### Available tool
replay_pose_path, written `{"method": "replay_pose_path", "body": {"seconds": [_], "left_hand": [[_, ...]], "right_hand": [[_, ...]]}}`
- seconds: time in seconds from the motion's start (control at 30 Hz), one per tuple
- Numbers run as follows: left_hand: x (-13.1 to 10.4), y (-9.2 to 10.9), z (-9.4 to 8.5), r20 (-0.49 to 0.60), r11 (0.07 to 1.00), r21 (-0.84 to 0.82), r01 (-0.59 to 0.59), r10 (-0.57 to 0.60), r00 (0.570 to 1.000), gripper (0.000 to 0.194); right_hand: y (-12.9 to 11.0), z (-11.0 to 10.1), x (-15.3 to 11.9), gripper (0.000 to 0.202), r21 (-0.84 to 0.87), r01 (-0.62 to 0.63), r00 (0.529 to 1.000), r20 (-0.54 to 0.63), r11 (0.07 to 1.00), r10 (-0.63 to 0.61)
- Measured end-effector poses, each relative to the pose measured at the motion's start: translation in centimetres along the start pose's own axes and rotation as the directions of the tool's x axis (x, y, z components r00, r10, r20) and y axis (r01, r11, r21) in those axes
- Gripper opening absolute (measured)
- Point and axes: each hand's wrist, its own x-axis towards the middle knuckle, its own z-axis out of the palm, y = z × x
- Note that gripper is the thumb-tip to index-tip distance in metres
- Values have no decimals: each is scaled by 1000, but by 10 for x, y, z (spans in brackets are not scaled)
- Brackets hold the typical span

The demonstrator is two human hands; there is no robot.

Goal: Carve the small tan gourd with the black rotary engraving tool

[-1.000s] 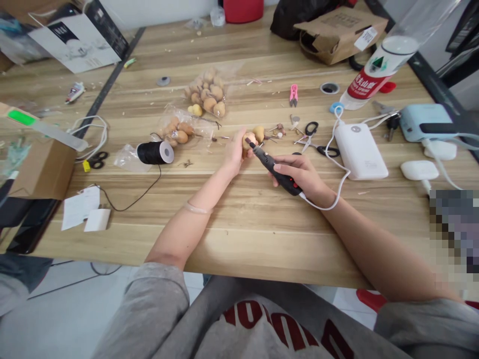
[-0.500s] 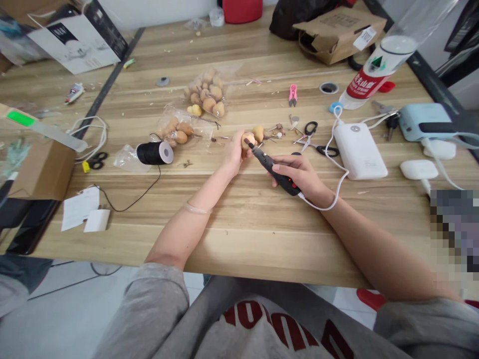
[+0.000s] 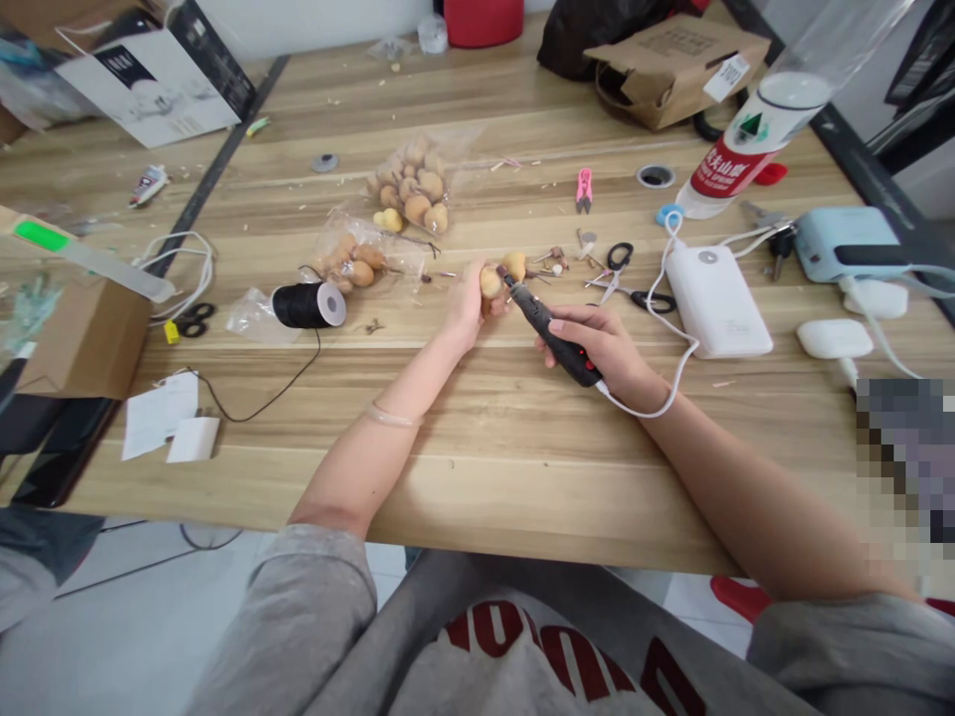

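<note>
My left hand is closed around a small tan gourd-like piece, its rounded top showing above the fingers. In my right hand is a black rotary tool with a red light and a white cable. Its brownish bit points up and left, just right of the held piece; whether the two touch I cannot tell. Another yellowish rounded piece lies right behind the bit. Small rotary bits are scattered to its right, near a pair of scissors.
Clear bags of similar round pieces and of browner ones lie behind my left hand. A black thread spool stands left. Rightward are a white power bank, a bottle and a light-blue device. Pink pliers lie farther back.
The tool's tip has shifted slightly right, off the front of the held piece, which now shows more of its surface. Both hands keep their hold.
</note>
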Motion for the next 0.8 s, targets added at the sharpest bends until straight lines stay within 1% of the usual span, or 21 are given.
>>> {"method": "replay_pose_path", "body": {"seconds": [0.17,0.33,0.5,0.63,0.7,0.8], "left_hand": [[0,0,0,8,999,-1,-41,41,999,41],[-1,1,1,23,999,-39,-29,30,999,37],[-2,2,1,-3,999,-24,-23,23,1000,39],[-2,2,1,15,1000,-24,-16,16,1000,42],[-2,2,2,12,1000,-20,-13,13,1000,42],[-2,3,2,-13,1000,-7,-12,12,1000,41]], "right_hand": [[1,-1,0,29,-19,-6,998,55,1000,7],[2,-2,1,34,0,15,1000,21,1000,-15],[1,0,0,32,-31,0,999,49,1000,2],[2,-1,0,34,-12,4,1000,27,1000,-4],[3,-1,0,33,0,11,1000,18,1000,-11],[2,-1,0,28,-19,11,999,47,1000,-11]]}}
